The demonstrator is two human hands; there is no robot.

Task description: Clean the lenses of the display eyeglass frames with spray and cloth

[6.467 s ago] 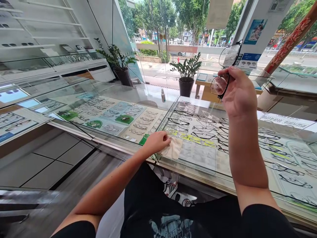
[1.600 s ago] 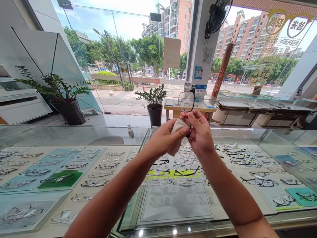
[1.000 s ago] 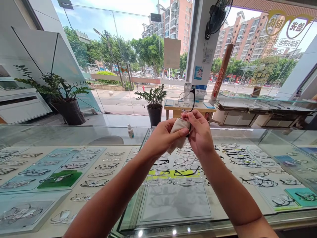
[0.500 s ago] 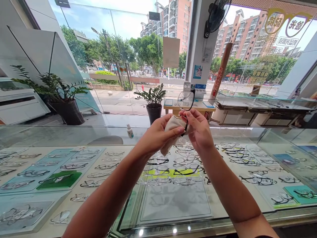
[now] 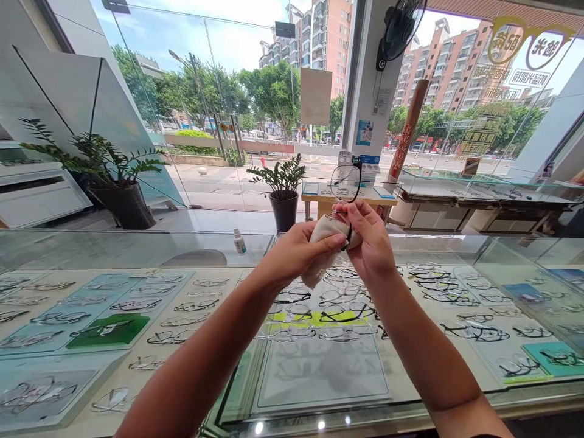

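A pair of eyeglasses (image 5: 360, 182) with a dark frame is held up on end above the glass counter, one round lens on top. My right hand (image 5: 371, 236) pinches the frame near its middle, between thumb and fingers. Around the lower lens, my left hand (image 5: 301, 246) presses a pale cleaning cloth (image 5: 325, 230), its thumb lying across the front. A zigzag-edged corner of the cloth hangs below that hand. The cloth and fingers hide most of the lower lens.
Beneath my arms, a glass display counter (image 5: 328, 389) holds rows of eyeglasses. A small white spray bottle (image 5: 239, 242) stands on its top, left of my hands. Beyond are a potted plant (image 5: 283, 207), a wooden table (image 5: 335, 199) and large windows.
Both hands, with the eyeglasses and cloth, have shifted slightly to the right. The eyeglasses have turned a little, and the grip of each hand stays.
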